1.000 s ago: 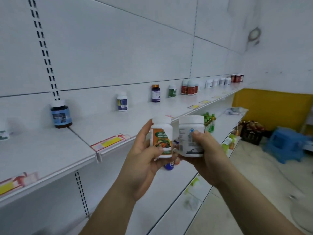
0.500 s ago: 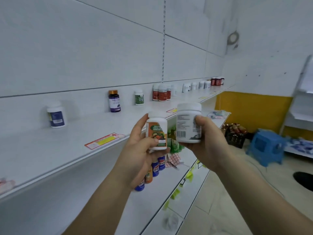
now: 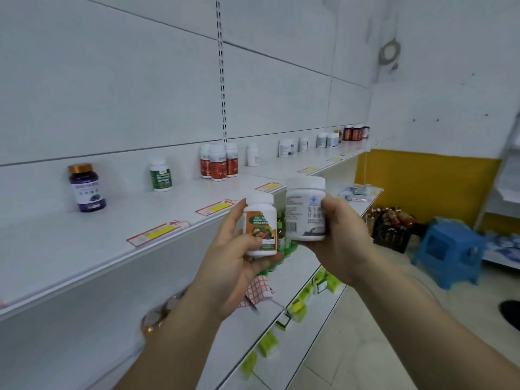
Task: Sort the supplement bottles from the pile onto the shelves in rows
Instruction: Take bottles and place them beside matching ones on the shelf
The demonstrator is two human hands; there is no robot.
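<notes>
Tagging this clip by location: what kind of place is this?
Probably a shop: a long white wall shelf, red-and-yellow price tags on its edge, a copper-capped purple supplement bottle among others displayed.

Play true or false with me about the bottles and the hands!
1. The left hand holds the orange-label bottle. True.
2. The right hand is empty. False: it holds the white jar.
3. The purple bottle stands upright on the top shelf. True.
4. The stool on the floor is red. False: it is blue.
</notes>
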